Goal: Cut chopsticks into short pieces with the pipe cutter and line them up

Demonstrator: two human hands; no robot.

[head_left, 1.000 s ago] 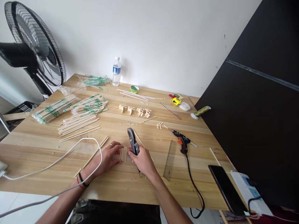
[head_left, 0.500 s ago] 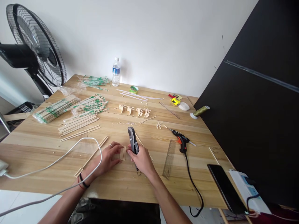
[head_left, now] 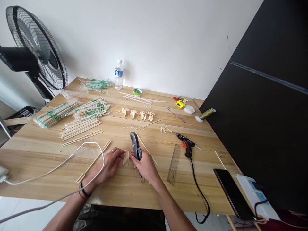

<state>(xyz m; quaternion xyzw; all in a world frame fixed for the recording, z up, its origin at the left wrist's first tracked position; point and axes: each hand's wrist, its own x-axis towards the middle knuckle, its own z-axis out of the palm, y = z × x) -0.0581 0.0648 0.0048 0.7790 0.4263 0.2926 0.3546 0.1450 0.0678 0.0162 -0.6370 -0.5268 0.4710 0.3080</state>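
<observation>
On the table before me lies a row of short wooden sticks (head_left: pixel 125 158), side by side like a small panel. My left hand (head_left: pixel 113 162) rests at its left side, fingers loosely bent and apart, with a fingertip by the row's upper left corner. My right hand (head_left: pixel 145 163) is wrapped round a grey and black hand cutter (head_left: pixel 135 142), whose rounded end points away from me. A wire loop shows at the cutter's near end. The right fingertips are just right of the row. A long thin stick (head_left: pixel 144 144) slants behind the cutter.
Bare sticks (head_left: pixel 80 128) and wrapped bundles (head_left: pixel 57 112) lie left. Small stick assemblies (head_left: pixel 143 115) stand farther back. To the right are a clear ruler (head_left: pixel 173 163), a glue gun (head_left: pixel 189 146) and a phone (head_left: pixel 231 191). A white cable (head_left: pixel 102 150) loops over my left forearm.
My left hand has shifted slightly left, its thumb withdrawing from the row's near edge. The cutter has tilted a little in my right hand, which stays beside the row.
</observation>
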